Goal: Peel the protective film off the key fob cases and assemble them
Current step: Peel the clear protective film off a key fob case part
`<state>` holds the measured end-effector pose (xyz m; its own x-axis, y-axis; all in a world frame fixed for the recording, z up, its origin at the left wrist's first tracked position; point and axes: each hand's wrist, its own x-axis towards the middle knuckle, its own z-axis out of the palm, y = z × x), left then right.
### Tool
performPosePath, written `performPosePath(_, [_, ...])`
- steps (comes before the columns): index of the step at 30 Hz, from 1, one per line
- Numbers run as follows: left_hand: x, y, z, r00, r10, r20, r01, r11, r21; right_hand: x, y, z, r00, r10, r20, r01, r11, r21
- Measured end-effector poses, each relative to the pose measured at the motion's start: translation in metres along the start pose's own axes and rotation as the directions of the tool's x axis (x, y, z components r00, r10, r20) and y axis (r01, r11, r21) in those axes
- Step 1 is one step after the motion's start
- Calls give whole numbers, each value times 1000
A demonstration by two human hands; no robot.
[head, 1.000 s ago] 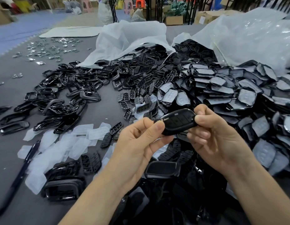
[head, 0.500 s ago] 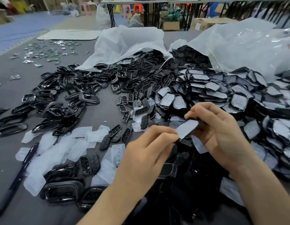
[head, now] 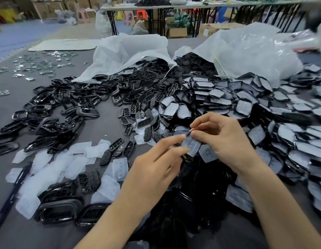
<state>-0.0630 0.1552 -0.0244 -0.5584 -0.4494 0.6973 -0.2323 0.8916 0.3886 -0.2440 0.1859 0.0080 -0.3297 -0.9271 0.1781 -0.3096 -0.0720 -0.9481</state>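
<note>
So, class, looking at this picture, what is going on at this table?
A person works with bare hands. The left hand grips a small black plastic key fob case piece covered in cloudy protective film, while the right hand pinches its upper edge, apparently to start peeling. Similar film-covered pieces are heaped to the right, and loose peeled films lie on the grey table to the left.

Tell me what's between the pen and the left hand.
Head view: loose clear films, two black button pads and black case frames lie between the pen and the left hand.
</note>
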Motion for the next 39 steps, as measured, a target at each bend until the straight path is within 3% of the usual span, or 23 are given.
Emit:
performPosePath(5, [0,0,-3,987,-28,159,18,997,69,0,2,2,999,-17,34,17,1000,-12])
performPosePath(11, [4,3,-7,970,-88,228,79,996,48,0,3,-1,1000,-18,20,20,994,-111])
performPosePath(14, [3,0,-9,967,-44,250,28,997,65,0,4,2,999,-40,11,42,977,-209])
performPosePath(17, [4,-12,-17,992,-63,113,56,997,59,0,5,5,996,-87,3,83,941,-327])
performPosePath(19, [5,-29,-24,972,-235,0,234,966,115,-1,6,9,993,-107,46,117,915,-386])
performPosePath(22, [1,-54,-28,835,-549,27,521,805,284,-2,9,18,987,-127,102,161,846,-508])
performPosePath(24, [-4,-64,-27,764,-641,70,574,725,380,-3,10,19,984,-146,104,179,810,-559])
performPosePath(29, [-5,-69,-31,778,-627,-25,600,731,325,-2,0,19,952,-292,89,284,738,-612])
performPosePath(34, [-3,-69,-34,772,-629,-86,633,752,181,24,-16,59,906,-227,358,413,660,-628])
performPosePath(39, [-1,-67,-43,772,-562,-297,603,795,65,58,-18,100,819,-109,564,565,322,-759])
